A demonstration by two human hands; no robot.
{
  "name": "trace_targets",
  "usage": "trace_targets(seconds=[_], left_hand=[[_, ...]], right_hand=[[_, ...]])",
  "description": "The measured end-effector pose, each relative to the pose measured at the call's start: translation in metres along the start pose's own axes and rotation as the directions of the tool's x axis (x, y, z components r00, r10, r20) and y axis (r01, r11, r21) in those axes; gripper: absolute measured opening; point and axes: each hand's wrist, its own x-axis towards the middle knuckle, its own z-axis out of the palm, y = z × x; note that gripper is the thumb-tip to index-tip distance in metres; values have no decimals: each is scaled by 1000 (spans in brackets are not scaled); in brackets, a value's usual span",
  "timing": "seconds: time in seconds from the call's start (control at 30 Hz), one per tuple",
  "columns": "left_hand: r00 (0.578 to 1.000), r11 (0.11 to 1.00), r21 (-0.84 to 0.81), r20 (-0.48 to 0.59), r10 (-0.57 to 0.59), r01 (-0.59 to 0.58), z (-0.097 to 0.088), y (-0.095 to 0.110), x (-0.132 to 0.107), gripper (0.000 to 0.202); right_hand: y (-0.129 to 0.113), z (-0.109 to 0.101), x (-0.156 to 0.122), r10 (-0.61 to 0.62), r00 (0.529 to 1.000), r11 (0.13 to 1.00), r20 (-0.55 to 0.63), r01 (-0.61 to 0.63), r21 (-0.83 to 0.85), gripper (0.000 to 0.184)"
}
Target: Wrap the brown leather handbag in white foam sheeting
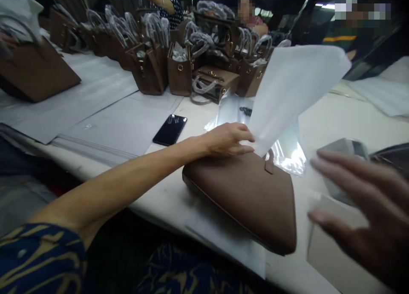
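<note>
A brown leather handbag [252, 196] lies flat on the white table [166, 196] in front of me. My left hand [228, 138] rests at the bag's top edge and pinches the lower corner of a large white sheet of paper [290, 89], which stands up and fans out to the right. My right hand [361, 208] hovers close to the camera at the right, blurred, fingers spread and holding nothing. It is beside the bag's right end, not touching it.
A black phone [170, 130] lies left of the bag on grey sheets [121, 123]. Clear plastic wrap [287, 151] lies behind the bag. Several brown handbags [179, 68] with wrapped handles stand at the back. Other people stand beyond them. A white box [332, 238] sits under my right hand.
</note>
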Motion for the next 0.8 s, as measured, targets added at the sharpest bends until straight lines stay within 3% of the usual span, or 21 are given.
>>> trace_targets(seconds=[0.03,0.07,0.13,0.17,0.23,0.3,0.37,0.43,0.6,0.7,0.8], left_hand=[[988,1000,12,-152,9,-8,-8,9,-24,30],[962,1000,28,-271,18,-11,-11,21,-50,32],[886,993,96,-451,104,-67,-7,47,-103,41],[881,987,136,-451,141,-88,2,60,-127,45],[946,976,191,-282,157,-105,27,81,-166,42],[986,964,265,-153,71,-28,54,89,-187,25],[995,953,303,-95,14,16,73,86,-194,22],[993,950,310,-120,12,26,79,78,-192,25],[924,948,278,-380,-38,153,61,63,-184,22],[934,974,102,-320,-161,202,56,59,-182,19],[947,975,-61,-235,-220,212,60,52,-181,19]], right_hand=[[-13,1,-21,-8,1000,999,4,8,35,60],[-25,3,-39,68,996,996,58,-70,51,62],[-50,13,-63,81,997,994,14,-82,68,64],[-61,18,-70,59,998,996,1,-59,69,61],[-78,29,-73,4,1000,999,-16,-3,53,45],[-85,35,-69,-20,1000,999,9,20,37,29],[-82,33,-65,-54,997,998,59,52,39,29],[-71,27,-67,-104,988,994,110,99,57,29],[-48,16,-88,-82,985,992,151,67,104,29],[-52,28,-97,64,998,985,10,-65,160,44],[-64,46,-100,371,925,912,-87,-344,225,54]])
